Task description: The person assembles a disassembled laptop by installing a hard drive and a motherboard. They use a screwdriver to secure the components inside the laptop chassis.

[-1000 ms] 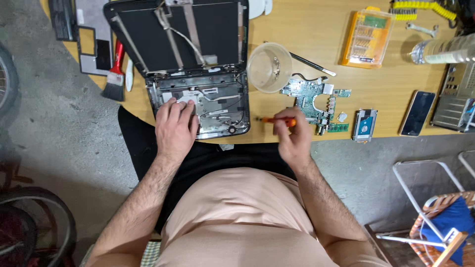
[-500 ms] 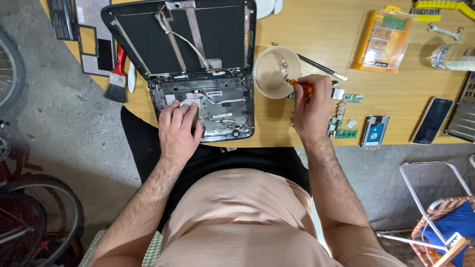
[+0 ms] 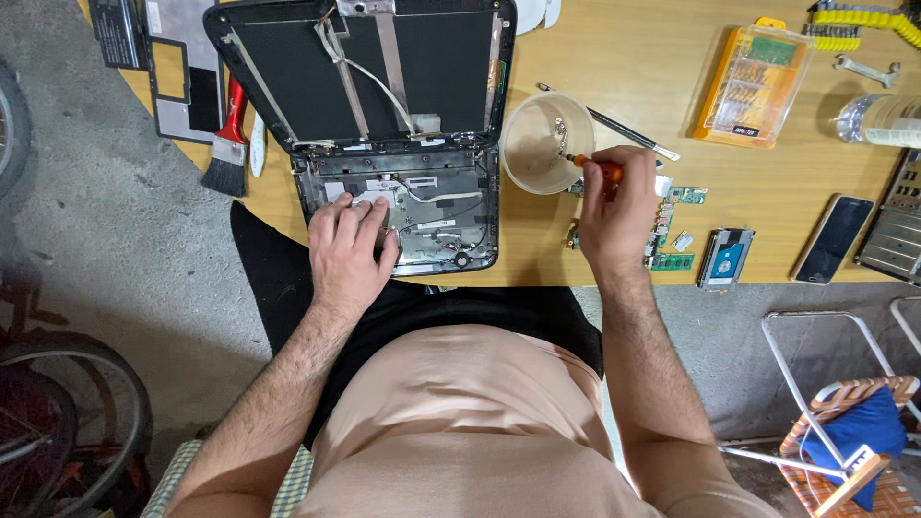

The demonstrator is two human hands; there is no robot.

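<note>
Right hand (image 3: pixel 614 216) fingers pinch the light, slim screwdriver (image 3: pixel 597 168) by its handle over the cup (image 3: pixel 537 144), while the left hand (image 3: pixel 350 251) lies flat, fingers together, on the fragile opened laptop (image 3: pixel 403 206).

- The opened laptop (image 3: pixel 384 125) lies at the table's near edge, left of centre; its dark lid is flat on the far side; its stripped base shows metal plates and cables
- The orange-handled screwdriver (image 3: pixel 595 168) points left; its tip sits over the round beige cup (image 3: pixel 547 144), just right of the laptop
</note>
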